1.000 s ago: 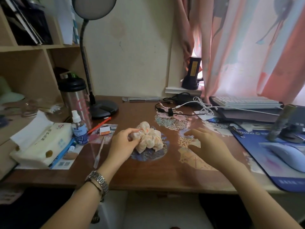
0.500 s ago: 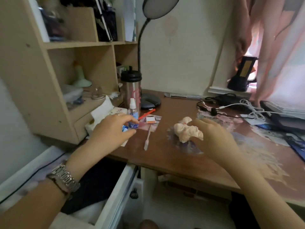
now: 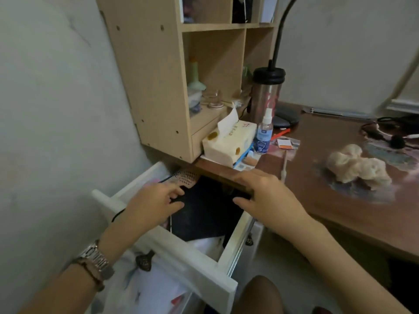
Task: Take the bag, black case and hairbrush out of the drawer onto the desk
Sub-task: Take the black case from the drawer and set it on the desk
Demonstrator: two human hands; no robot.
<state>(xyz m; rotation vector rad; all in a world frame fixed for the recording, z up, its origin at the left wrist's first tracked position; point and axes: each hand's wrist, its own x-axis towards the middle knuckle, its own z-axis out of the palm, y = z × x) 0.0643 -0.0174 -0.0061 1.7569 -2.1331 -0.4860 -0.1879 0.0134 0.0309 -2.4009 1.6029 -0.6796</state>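
Drawer point(image 3: 181, 252) holds black case point(image 3: 204, 214) and hairbrush point(image 3: 187, 176); left hand point(image 3: 156, 200) and right hand point(image 3: 267, 196) grip nothing, fingers spread.

Tissue pack point(image 3: 229, 141) print, spray bottle point(image 3: 263, 134) label, tumbler point(image 3: 266, 96) red marking, all too blurred to read

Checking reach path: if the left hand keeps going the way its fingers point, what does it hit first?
Most likely the black case in the open drawer: the left hand points right, fingertips already at its edge. The hairbrush lies just behind. Depth is unclear.
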